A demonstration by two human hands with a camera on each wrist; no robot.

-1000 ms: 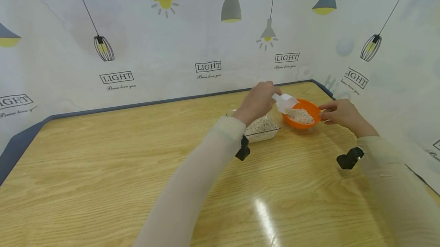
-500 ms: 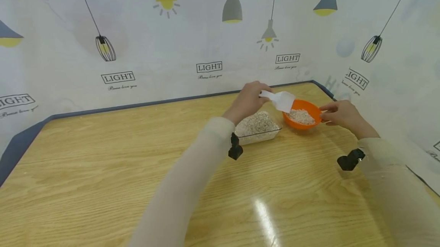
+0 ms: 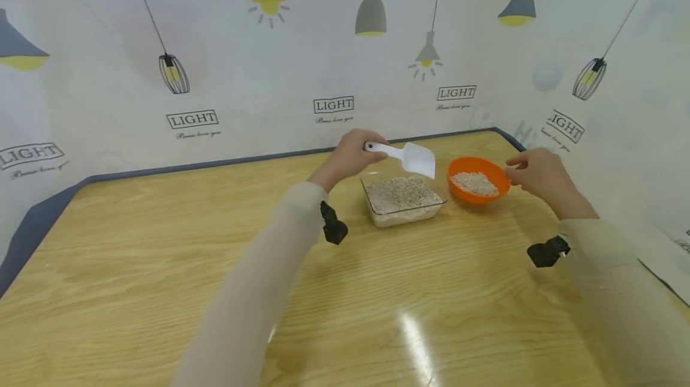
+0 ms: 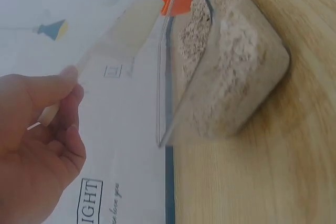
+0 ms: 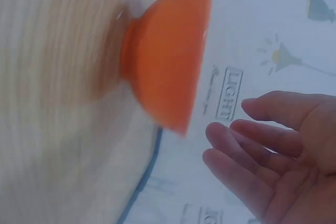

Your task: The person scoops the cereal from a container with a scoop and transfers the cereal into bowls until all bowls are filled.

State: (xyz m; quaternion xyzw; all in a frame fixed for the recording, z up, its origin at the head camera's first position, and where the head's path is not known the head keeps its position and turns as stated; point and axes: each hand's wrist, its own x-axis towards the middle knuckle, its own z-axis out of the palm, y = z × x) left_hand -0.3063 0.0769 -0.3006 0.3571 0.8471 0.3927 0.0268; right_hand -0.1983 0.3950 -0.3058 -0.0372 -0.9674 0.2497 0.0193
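Note:
My left hand (image 3: 353,152) pinches the handle of a white scoop (image 3: 418,160), held above a clear rectangular container (image 3: 408,217) of oat-like flakes (image 3: 401,192). In the left wrist view, thumb and fingers close round the scoop's handle, and the scoop (image 4: 131,30) hangs above the container's rim. To the right of the container stands an orange bowl (image 3: 461,165) with flakes inside. My right hand (image 3: 541,177) is beside the bowl's right rim. In the right wrist view a gap shows between its loosely bent fingers and the bowl (image 5: 168,59).
Both containers stand on a wooden table (image 3: 162,267) near its back right corner. A light wall covering (image 3: 259,75) printed with lamps rises behind and to the right. Each wrist carries a small black camera.
My left hand has drawn the scoop leftward from over the bowl to above the container. My right hand has come away from the bowl's rim.

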